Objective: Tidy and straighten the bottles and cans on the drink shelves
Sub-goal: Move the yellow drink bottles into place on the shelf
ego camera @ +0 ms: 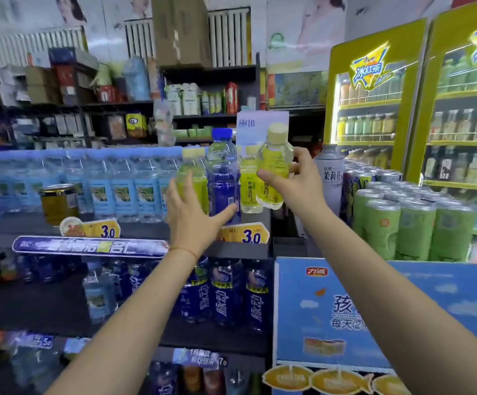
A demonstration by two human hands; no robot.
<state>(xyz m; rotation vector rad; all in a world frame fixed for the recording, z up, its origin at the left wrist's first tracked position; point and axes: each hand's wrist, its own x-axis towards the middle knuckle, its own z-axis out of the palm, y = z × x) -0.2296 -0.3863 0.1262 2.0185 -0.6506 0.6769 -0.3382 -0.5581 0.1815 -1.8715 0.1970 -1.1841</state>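
On the top shelf (pixel 134 228) stands a row of pale blue water bottles (pixel 123 183). At its right end are a yellow-green bottle (pixel 193 178), a dark blue bottle with a blue cap (pixel 223 178) and another yellow lemon soda bottle (pixel 249 186). My left hand (pixel 193 216) is spread at the base of the dark blue bottle, thumb touching it, fingers over the yellow-green one. My right hand (pixel 294 181) holds a small yellow lemon soda bottle (pixel 274 163) lifted off the shelf and slightly tilted.
A gold-lidded can (pixel 58 202) stands alone in front of the water row. Dark blue bottles (pixel 226 292) fill the shelf below. A blue carton (pixel 388 309) sits at right with green cans (pixel 414 226) behind it. Yellow drink fridges (pixel 402 109) stand at far right.
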